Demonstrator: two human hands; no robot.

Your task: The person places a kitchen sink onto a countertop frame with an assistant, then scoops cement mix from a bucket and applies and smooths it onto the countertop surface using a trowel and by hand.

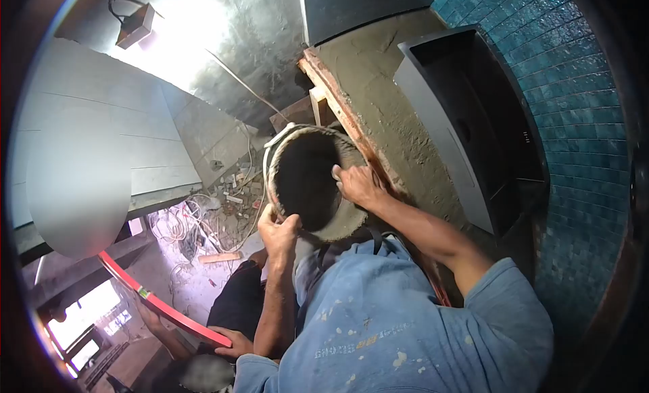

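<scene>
A bucket (346, 225) crusted with grey cement is tilted in front of my chest, its mouth facing up toward me and its inside mostly dark. My left hand (278, 232) grips the near left part of its rim, thumb on top. On the right side, my right hand (358, 185) is closed on the rim, with some fingers hidden by the bucket. The bucket's bottom is out of sight. Beside it on the right lies a bed of wet grey mortar (399, 123), edged by a wooden board (345, 106).
A dark rectangular basin (439, 126) stands on the mortar by a teal tiled wall (574, 116). At lower left, another person's hand (236, 344) holds a red spirit level (182, 320). Cables and rubble (233, 198) litter the floor. A lamp (138, 26) hangs at upper left.
</scene>
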